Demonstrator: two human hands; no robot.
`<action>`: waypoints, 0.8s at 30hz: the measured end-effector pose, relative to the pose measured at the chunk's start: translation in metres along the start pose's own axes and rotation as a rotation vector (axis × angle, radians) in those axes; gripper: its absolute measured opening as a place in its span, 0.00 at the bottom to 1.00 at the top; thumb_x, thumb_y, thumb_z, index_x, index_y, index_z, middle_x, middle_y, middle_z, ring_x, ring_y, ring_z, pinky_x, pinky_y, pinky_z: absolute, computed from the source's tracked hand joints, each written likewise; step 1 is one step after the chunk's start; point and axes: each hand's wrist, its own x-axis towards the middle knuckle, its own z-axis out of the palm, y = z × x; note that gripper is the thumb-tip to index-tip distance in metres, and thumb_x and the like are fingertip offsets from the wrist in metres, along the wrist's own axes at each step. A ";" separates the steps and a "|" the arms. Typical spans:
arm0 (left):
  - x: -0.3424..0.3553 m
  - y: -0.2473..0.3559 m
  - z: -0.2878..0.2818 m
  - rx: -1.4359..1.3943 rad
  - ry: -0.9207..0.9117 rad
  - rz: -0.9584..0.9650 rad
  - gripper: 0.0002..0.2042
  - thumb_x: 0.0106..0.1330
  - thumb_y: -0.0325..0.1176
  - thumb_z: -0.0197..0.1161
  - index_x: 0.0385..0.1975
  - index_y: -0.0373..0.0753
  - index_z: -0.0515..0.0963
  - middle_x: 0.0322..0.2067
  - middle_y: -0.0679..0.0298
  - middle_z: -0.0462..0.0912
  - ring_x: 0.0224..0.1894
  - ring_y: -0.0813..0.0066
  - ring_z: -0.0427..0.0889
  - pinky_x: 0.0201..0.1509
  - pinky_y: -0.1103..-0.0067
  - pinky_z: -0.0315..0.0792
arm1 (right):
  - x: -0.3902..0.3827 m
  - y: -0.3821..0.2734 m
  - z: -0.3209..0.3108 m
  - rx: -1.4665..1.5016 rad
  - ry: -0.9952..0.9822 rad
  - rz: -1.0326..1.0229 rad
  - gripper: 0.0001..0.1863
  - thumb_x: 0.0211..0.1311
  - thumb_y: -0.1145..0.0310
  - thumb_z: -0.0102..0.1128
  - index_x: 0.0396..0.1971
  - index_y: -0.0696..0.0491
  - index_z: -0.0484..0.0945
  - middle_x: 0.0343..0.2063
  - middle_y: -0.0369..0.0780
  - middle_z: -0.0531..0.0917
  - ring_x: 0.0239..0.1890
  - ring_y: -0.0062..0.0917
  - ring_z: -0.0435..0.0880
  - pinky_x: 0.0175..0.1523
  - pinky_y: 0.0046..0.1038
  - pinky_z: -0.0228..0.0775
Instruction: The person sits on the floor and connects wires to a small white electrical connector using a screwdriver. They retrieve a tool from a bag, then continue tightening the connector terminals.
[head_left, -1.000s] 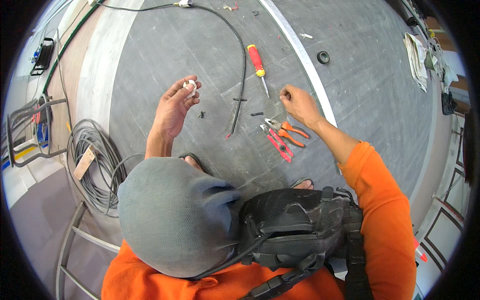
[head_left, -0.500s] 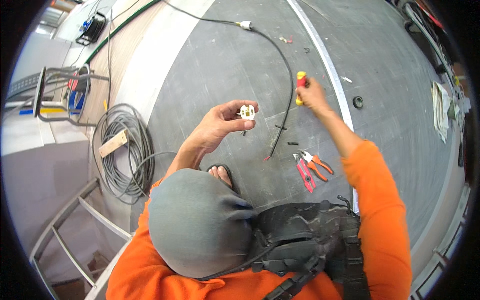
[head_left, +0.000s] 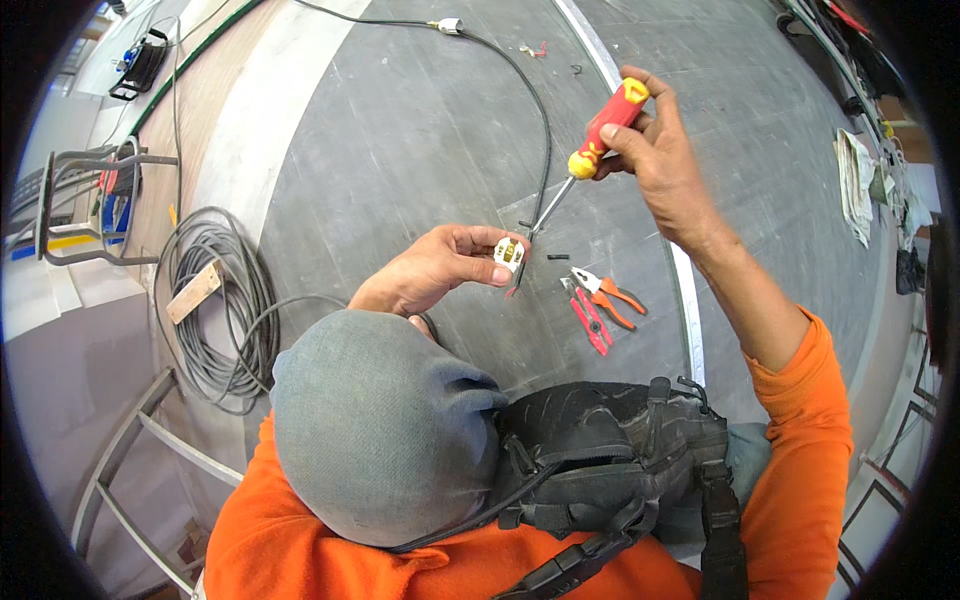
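Pinching a white plug part (head_left: 509, 252) in left hand (head_left: 435, 270) fingers, right hand (head_left: 655, 150) fingers clamped on red-yellow screwdriver (head_left: 590, 150), tip just beside it

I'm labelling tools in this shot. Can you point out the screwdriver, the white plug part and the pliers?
Screwdriver (head_left: 607, 128): head view, on its red-yellow handle.
Plug part (head_left: 509, 253): head view, on its white body.
Pliers (head_left: 608, 295): head view, on the orange handles.

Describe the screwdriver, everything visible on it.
The screwdriver has a chunky red handle with yellow sections, plastic by the look, and a thin bare metal shaft. The right hand grips the handle, raised above the grey floor. It slants down and to the left, its tip meeting the small white plug part pinched in the left hand. The tip type is too small to tell.
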 end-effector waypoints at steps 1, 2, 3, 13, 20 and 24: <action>0.001 -0.002 0.001 0.004 -0.018 0.000 0.27 0.59 0.27 0.77 0.60 0.31 0.79 0.54 0.63 0.86 0.53 0.74 0.83 0.65 0.77 0.71 | -0.002 0.004 0.002 -0.001 -0.010 0.013 0.33 0.71 0.74 0.58 0.72 0.55 0.55 0.42 0.46 0.81 0.40 0.27 0.86 0.41 0.29 0.84; 0.001 -0.004 0.002 0.013 -0.010 -0.003 0.27 0.59 0.27 0.76 0.60 0.31 0.79 0.54 0.62 0.86 0.54 0.74 0.83 0.65 0.76 0.71 | -0.004 0.007 0.004 0.000 -0.028 0.012 0.34 0.71 0.74 0.58 0.72 0.54 0.54 0.43 0.46 0.81 0.41 0.26 0.86 0.42 0.29 0.84; 0.001 -0.005 0.003 0.021 -0.002 -0.005 0.27 0.60 0.26 0.76 0.60 0.31 0.79 0.54 0.62 0.86 0.54 0.74 0.83 0.65 0.76 0.71 | -0.006 0.007 0.004 0.008 -0.041 0.019 0.34 0.71 0.74 0.58 0.72 0.54 0.54 0.43 0.47 0.81 0.41 0.26 0.86 0.42 0.29 0.84; 0.001 -0.008 0.000 -0.013 0.015 -0.014 0.27 0.59 0.26 0.76 0.60 0.31 0.79 0.52 0.62 0.87 0.54 0.74 0.83 0.65 0.75 0.70 | -0.010 0.016 0.010 -0.003 -0.082 0.053 0.34 0.72 0.74 0.58 0.72 0.53 0.53 0.45 0.48 0.80 0.43 0.27 0.86 0.44 0.30 0.84; 0.004 -0.010 -0.003 -0.045 0.026 -0.014 0.27 0.59 0.27 0.77 0.60 0.30 0.79 0.50 0.63 0.87 0.52 0.75 0.83 0.63 0.76 0.71 | -0.010 0.019 0.011 0.047 -0.054 0.103 0.33 0.72 0.73 0.57 0.72 0.54 0.53 0.46 0.50 0.80 0.43 0.29 0.86 0.44 0.32 0.85; 0.004 -0.009 -0.003 -0.031 0.038 -0.015 0.27 0.59 0.28 0.77 0.60 0.30 0.79 0.50 0.63 0.87 0.51 0.75 0.83 0.62 0.77 0.72 | -0.010 0.024 0.011 0.056 -0.052 0.116 0.34 0.72 0.73 0.57 0.72 0.54 0.52 0.46 0.50 0.80 0.43 0.30 0.86 0.43 0.32 0.87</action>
